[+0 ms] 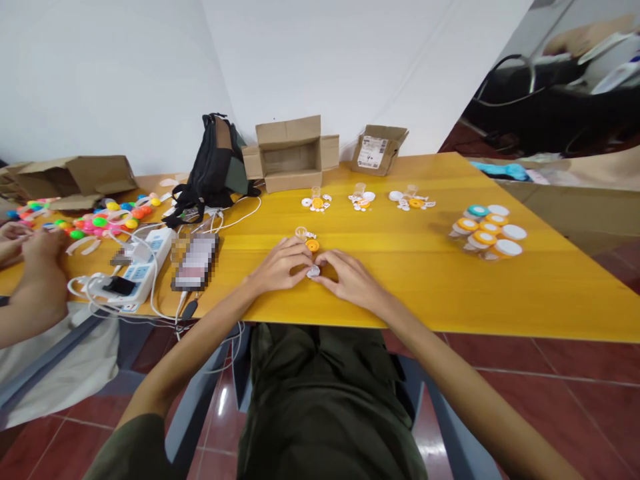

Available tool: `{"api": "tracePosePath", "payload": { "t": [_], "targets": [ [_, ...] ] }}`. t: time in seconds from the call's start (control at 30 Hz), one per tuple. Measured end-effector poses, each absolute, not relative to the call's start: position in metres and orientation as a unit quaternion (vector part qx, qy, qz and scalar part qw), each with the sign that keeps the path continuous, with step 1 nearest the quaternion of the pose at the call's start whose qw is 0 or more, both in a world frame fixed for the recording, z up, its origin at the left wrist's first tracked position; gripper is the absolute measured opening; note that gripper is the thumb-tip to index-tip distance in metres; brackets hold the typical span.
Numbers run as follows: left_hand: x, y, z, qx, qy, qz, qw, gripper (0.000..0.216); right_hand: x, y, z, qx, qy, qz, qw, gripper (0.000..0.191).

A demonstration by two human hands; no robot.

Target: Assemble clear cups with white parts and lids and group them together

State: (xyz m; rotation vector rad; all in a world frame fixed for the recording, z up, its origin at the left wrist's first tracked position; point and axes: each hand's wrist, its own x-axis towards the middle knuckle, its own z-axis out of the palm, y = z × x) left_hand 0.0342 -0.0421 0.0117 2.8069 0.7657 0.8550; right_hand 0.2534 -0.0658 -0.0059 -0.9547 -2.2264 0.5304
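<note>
The left hand (pixel 285 265) and the right hand (pixel 351 280) pinch one small clear piece (pixel 313 271) between thumbs and fingertips, just above the table (pixel 400 303) near its front edge. The two-sided fingertip grip appears chosen for a piece this small; the position probably keeps it within easy reach and view. One orange cap (pixel 313 246) and one clear cup (pixel 301 233) lie just beyond the fingers, presumably for ready access.

Three part groups stand farther back, at the left (pixel 317 202), middle (pixel 362 202) and right (pixel 414 203), apparently spaced to keep sets separate. Each shows one cup, one orange part, one white lid and several small white pieces, too small to count. At the far right, a tight cluster of jars (pixel 507 249) shows about eight lids: four orange, three white, one teal. Two cardboard boxes (pixel 293 181) (pixel 371 154) stand behind.
</note>
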Motion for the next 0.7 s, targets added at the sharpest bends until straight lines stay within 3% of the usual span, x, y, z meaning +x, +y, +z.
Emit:
{"api": "tracePosePath", "payload": {
  "t": [0.27,0.7],
  "targets": [
    [0.029,-0.042,0.016,0.929,0.262,0.258,0.043,0.021,0.252,-0.067,-0.004,-0.37,-0.848,0.203,0.322,0.01],
    [0.018,-0.035,0.014,0.949,0.241,0.192,-0.065,0.023,0.252,-0.066,-0.006,-0.379,-0.844,0.208,0.319,0.011]
  ]
}}
